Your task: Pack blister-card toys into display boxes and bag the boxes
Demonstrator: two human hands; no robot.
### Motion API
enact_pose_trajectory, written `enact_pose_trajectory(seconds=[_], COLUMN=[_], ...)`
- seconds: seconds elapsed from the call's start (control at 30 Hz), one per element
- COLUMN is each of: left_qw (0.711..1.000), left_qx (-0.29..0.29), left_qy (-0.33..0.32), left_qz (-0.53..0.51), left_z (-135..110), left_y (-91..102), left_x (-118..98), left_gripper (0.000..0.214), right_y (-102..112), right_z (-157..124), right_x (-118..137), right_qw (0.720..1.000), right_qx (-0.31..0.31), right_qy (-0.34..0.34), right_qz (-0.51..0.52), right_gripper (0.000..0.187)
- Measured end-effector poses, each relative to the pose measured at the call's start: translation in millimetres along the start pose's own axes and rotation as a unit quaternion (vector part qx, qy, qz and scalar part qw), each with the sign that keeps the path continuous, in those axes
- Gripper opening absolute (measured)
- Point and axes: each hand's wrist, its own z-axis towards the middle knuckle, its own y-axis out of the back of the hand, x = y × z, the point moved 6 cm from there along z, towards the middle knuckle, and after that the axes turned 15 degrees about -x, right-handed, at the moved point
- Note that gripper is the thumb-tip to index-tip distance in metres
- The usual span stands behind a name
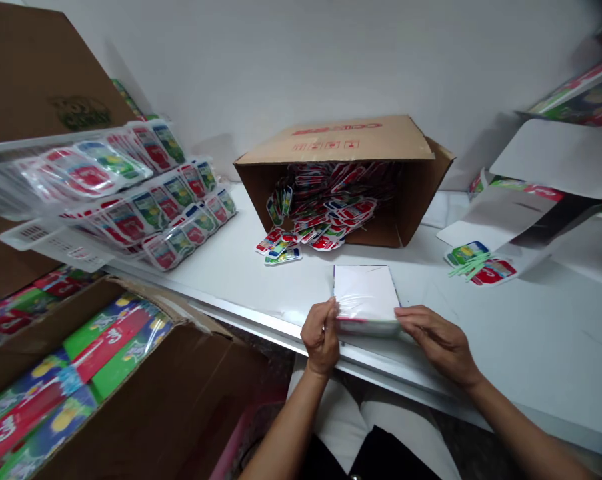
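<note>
A small box [365, 290] with a plain white face up lies near the table's front edge. Its front side shows some pink and green, and the top has a glossy, film-like sheen. My left hand [322, 337] is curled closed at the box's near left corner. On the right side, my right hand [438, 340] pinches the near corner, its fingertips on the edge and the thumb mostly hidden. Beyond the box, several red, blue and green pouch-shaped packets [281, 247] spill from an open carton.
The brown carton [341, 143] lies on its side at the wall. Clear trays of packets [151, 207] are stacked at left, above a carton of printed boxes [115, 347]. At right, open white-lined boxes [501, 213] stand near two packets and light-green strips [471, 265].
</note>
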Motion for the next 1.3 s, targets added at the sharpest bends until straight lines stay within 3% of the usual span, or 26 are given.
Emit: enact_pose_trajectory(seconds=[0.13,0.3,0.4,0.53,0.63,0.77,1.0,1.1,1.2,1.3], left_qw=[0.997,0.987,0.974,0.963,0.943,0.932,0.906,0.901,0.902,0.907], left_qx=[-0.051,-0.105,-0.122,-0.067,-0.004,0.070,0.129,0.150,0.141,0.108], left_qy=[0.046,0.122,0.189,0.247,0.291,0.314,0.370,0.368,0.359,0.349], left_qz=[0.021,0.030,0.029,0.084,0.158,0.166,0.163,0.172,0.194,0.209], left_z=[0,2,3,7,7,5,-14,-8,12,31], left_y=[-2.5,-4.9,-4.1,-3.6,-2.1,-7.6,-18.4,-10.9,3.2,7.1], left_x=[-5,-5,0,4,15,33,58,64,67,58], left_gripper=[0.023,0.018,0.015,0.020,0.029,0.044,0.028,0.014,0.002,0.025], right_y=[-1,-3,-3,-8,-11,-16,-29,-22,-1,21], right_z=[-3,-2,-7,-16,-17,-19,-31,-20,-1,26], right_x=[-7,-10,-23,-43,-49,-52,-68,-72,-68,-49], right_qw=[0.989,0.973,0.953,0.918,0.904,0.889,0.879,0.901,0.871,0.855], right_qx=[-0.089,-0.132,-0.140,-0.119,-0.087,-0.054,-0.026,0.074,0.154,0.052], right_qy=[-0.117,-0.188,-0.266,-0.379,-0.418,-0.455,-0.466,-0.356,-0.256,-0.206], right_qz=[0.004,0.017,0.031,0.018,-0.001,-0.008,-0.102,-0.238,-0.390,-0.474], right_gripper=[0.011,0.011,0.017,0.032,0.041,0.045,0.031,0.022,0.027,0.042])
